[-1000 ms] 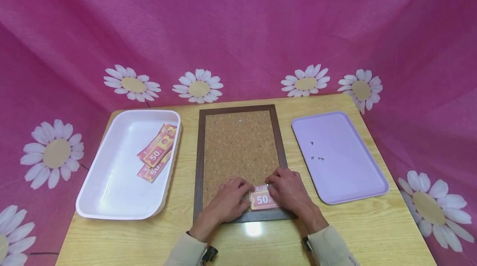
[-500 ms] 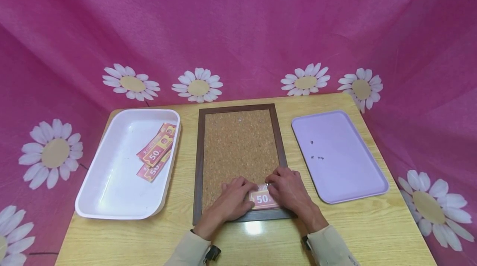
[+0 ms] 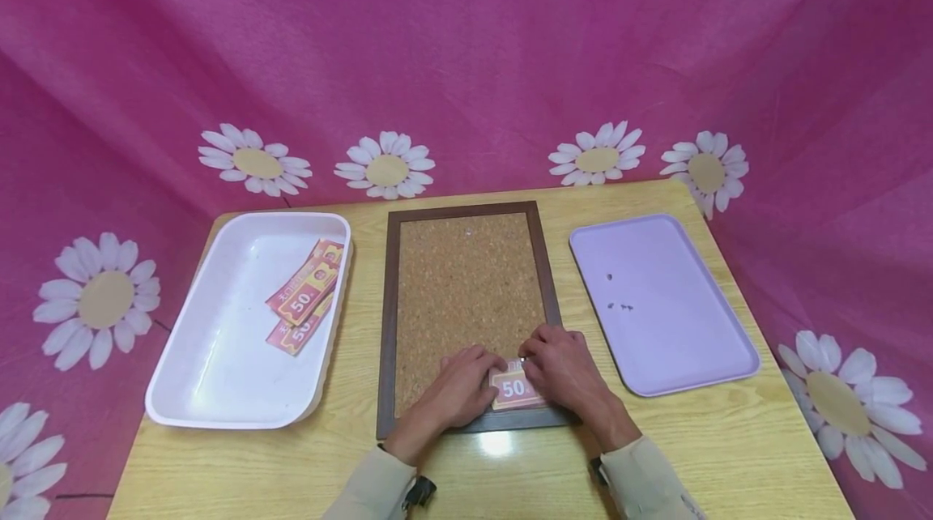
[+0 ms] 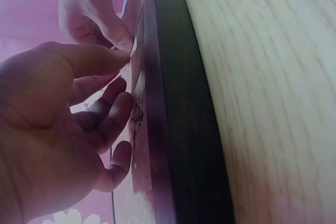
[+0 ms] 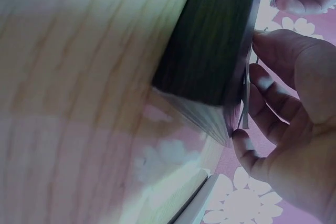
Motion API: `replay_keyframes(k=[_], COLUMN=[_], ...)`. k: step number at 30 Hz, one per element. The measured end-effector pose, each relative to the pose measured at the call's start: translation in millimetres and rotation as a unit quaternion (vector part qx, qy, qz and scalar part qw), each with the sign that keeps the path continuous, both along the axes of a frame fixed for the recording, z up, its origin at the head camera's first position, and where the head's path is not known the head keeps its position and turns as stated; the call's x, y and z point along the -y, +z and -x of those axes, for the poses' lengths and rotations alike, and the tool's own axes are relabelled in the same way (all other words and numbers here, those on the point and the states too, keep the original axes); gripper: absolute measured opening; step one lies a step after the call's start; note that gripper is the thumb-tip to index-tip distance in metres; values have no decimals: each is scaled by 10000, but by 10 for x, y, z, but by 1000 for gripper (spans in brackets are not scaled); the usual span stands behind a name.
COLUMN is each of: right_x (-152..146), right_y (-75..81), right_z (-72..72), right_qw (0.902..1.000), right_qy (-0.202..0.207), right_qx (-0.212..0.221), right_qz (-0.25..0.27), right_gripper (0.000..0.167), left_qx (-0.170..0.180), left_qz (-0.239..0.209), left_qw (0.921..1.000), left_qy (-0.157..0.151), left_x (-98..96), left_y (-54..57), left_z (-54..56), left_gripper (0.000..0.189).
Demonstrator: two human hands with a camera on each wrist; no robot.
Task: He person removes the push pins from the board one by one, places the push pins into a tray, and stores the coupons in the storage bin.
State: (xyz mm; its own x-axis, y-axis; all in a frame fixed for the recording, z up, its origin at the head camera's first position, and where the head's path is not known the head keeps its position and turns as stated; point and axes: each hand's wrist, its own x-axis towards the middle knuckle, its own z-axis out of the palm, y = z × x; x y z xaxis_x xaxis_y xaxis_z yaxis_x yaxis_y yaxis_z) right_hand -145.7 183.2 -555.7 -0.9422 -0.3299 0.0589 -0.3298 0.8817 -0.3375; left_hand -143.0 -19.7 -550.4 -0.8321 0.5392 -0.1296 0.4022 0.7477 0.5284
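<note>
A red and yellow paper coupon marked 50 (image 3: 513, 390) lies at the lower right of a framed cork board (image 3: 470, 285). My left hand (image 3: 459, 386) pinches the coupon's left edge between thumb and index finger; its other fingers curl loosely over the cork in the left wrist view. From the other side, my right hand (image 3: 564, 366) grips the coupon's right end, covering that part. A small shiny point, like a thumbtack (image 3: 522, 359), shows at the right fingertips. In the right wrist view, the right thumb (image 5: 270, 45) and fingers bend at the paper's edge, beside the dark frame.
To the left stands a white plastic tub (image 3: 240, 415) with several more coupons (image 3: 302, 297) inside. A lilac tray (image 3: 678, 317) on the right carries several small tacks (image 3: 624, 307). Small metal tacks (image 3: 469, 232) show near the cork's top. A pink flowered curtain (image 3: 466, 58) surrounds the table.
My left hand has shifted slightly right and closed over the coupon's left edge. The right hand stays nearly still at the other end, and the coupon has barely moved.
</note>
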Motion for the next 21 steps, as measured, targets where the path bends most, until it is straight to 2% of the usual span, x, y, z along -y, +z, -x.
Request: replay_keyframes(k=[13, 21], right_x=[-3, -21], right_y=[-6, -28], right_z=[22, 64], right_qw=[9992, 9949], right_qy=[274, 684], right_qx=[-206, -738], right_qz=[-184, 28], right_gripper=[7, 5], left_qx=[-39, -84], left_qz=[-58, -1], left_qw=[10000, 10000], left_qy=[-18, -17], left_x=[5, 7], left_y=[-1, -20], left_z=[6, 11], left_gripper=[29, 29])
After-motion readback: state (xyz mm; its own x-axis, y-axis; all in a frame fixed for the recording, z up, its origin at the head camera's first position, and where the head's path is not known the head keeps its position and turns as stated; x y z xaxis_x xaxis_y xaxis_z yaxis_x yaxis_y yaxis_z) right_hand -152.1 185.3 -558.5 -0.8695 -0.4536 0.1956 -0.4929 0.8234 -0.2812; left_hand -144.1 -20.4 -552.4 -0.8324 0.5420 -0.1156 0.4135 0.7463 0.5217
